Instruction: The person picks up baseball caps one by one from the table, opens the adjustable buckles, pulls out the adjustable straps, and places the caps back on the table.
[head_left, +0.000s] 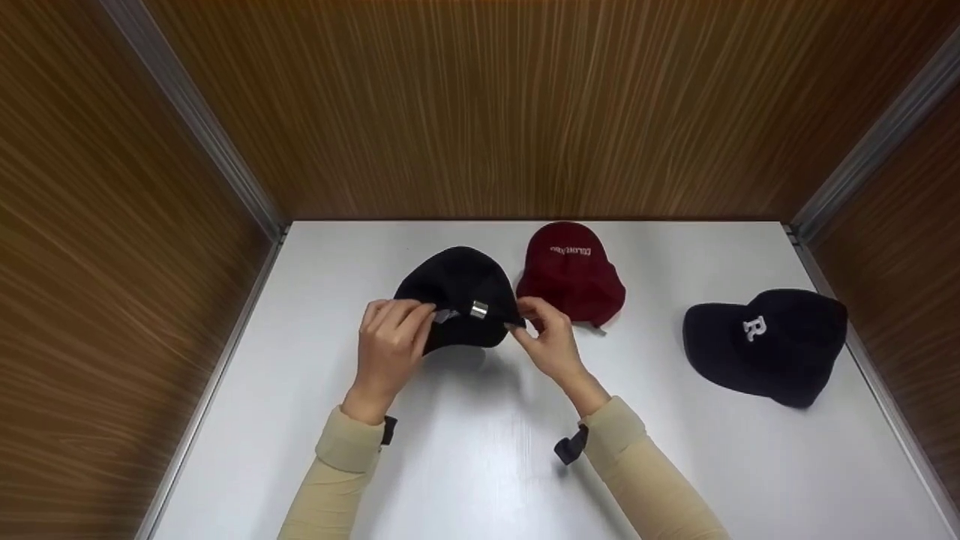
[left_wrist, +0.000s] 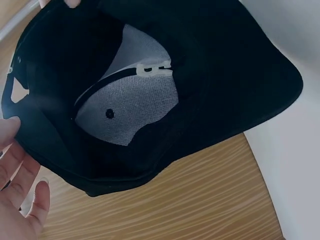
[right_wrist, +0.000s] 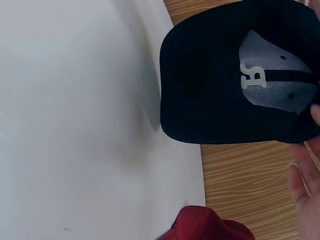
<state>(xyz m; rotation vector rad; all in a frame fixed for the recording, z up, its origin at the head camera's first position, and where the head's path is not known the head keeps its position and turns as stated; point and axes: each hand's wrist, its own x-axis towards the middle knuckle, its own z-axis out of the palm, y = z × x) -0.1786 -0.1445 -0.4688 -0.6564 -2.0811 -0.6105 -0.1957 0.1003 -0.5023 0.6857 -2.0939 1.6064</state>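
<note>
- Above the tabletop [head_left: 465,465], toward its far edge, we hold the black cap [head_left: 459,274].
- Our left hand [head_left: 390,343] and right hand [head_left: 555,341] clamp fingers on its rim.
- At the far edge: red cap [head_left: 570,277].

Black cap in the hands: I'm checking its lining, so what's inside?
Inside the black cap: pale lining, a dark seam strip and a white letter shape. Whatever lies behind its dark inner edge is covered.
</note>
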